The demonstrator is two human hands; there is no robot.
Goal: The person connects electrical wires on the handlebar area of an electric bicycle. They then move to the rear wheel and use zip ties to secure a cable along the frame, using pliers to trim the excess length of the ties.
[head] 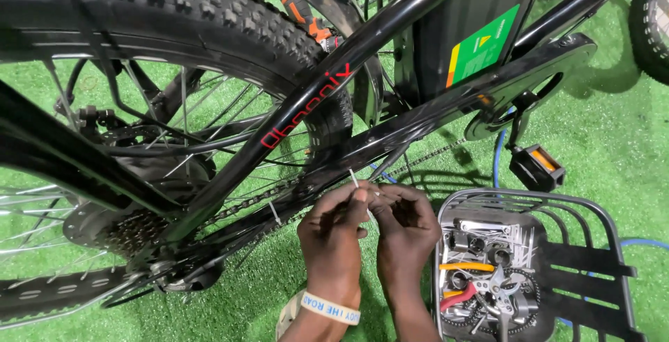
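A black bicycle lies close in front of me, its frame tube point(390, 122) running across the view above the chain point(258, 199). Both hands are bunched together just under that tube. My left hand point(333, 234), with a pale wristband, and my right hand point(404, 227) pinch a thin white cable tie point(354, 178), whose tail sticks up between the fingertips. A second white tie point(275, 213) sits on the frame a little to the left. The knobby rear tyre point(188, 18) and the sprocket cluster point(136, 230) fill the left side.
A black wire basket point(599, 209) at lower right holds a tray of tools, bolts and ties. A black pedal with an orange reflector point(536, 166) hangs above it. A blue hose point(498, 157) lies on green artificial turf point(613, 133). Another tyre point(651, 25) shows at the top right.
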